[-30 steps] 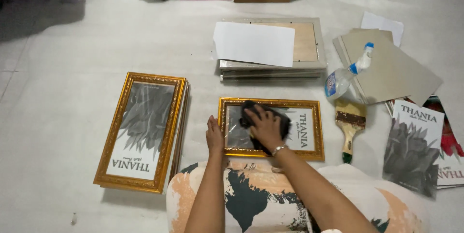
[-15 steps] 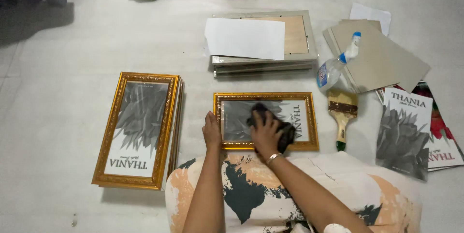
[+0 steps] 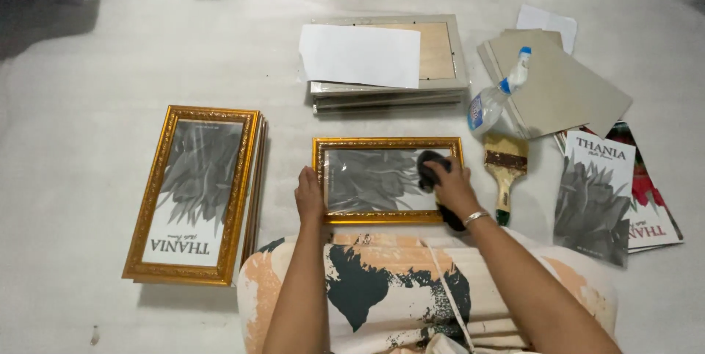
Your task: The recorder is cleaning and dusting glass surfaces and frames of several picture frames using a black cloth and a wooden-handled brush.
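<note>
Wiping step: right hand [image 3: 454, 186] pressed a dark cloth [image 3: 432, 169], apparently bunched in its fingers, onto the gold frame's [image 3: 388, 144] glass. Left hand [image 3: 309, 194] lay flat, holding the frame's left edge. Next pass probably needs that same bracing.

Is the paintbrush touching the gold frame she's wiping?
Apart. The head view shows a strip of pale floor between the paintbrush and the right edge of the gold frame.

Both my forearms reach forward. Left hand [image 3: 309, 194] flat, fingers together, pressing down. Right hand [image 3: 452, 186] curled, palm down, bracelet at wrist.
</note>
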